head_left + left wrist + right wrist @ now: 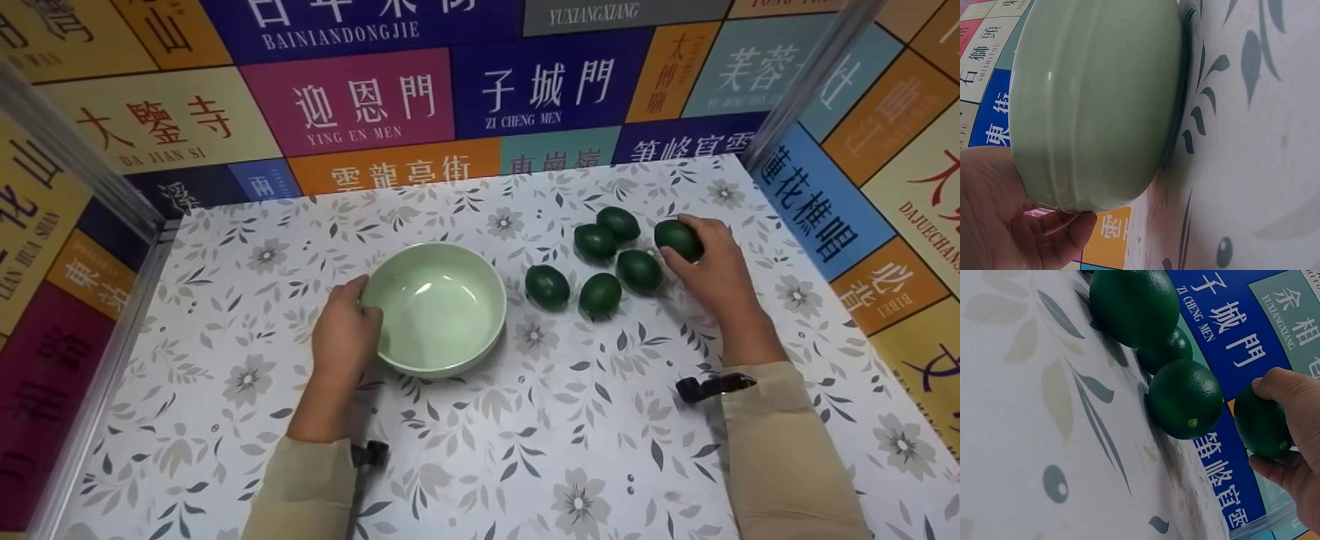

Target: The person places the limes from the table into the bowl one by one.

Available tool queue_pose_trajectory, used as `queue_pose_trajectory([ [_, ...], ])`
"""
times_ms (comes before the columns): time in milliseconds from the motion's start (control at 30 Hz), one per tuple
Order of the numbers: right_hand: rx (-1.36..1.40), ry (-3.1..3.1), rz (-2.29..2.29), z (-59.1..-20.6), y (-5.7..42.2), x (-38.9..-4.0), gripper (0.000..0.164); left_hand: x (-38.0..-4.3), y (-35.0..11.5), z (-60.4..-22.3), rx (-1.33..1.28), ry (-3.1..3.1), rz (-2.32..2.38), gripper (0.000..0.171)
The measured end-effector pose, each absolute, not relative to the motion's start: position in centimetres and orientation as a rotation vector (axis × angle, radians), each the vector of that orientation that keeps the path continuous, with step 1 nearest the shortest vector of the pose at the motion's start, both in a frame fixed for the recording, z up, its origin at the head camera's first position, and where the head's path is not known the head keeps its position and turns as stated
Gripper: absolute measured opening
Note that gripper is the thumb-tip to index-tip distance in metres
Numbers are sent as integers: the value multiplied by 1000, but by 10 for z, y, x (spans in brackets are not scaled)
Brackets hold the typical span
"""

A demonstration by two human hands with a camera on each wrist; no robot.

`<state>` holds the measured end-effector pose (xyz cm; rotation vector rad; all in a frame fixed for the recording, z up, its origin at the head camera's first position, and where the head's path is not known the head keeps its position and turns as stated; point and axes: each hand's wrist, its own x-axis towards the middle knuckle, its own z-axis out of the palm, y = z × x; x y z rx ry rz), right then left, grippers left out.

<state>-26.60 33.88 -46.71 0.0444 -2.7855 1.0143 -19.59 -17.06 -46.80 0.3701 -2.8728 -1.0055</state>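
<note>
A light green bowl (442, 322) stands upright on the patterned table, with nothing inside it. My left hand (345, 330) grips its left side at the rim; in the left wrist view the fingers (1075, 230) touch the outer wall, and the bowl partly hides the thumb. At the right, my right hand (712, 262) holds a dark green lime (677, 240) between thumb and fingers. In the right wrist view this held lime (1262, 421) appears raised off the table. Several more limes (639, 271) lie in a loose group between the bowl and my right hand.
The table (480, 465) has a white cloth with grey flowers and leaves. Panels with large lettering (345, 101) stand behind it and along both sides. A dark strap-like device (712, 386) sits at the right sleeve, and another (371, 453) at the left.
</note>
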Motion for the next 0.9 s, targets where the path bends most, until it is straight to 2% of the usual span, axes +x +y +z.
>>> queue_pose_trajectory([
  [900, 116, -2719, 1033, -445, 314, -251, 62, -195, -169, -469, 349, -2862, -1010, 59],
])
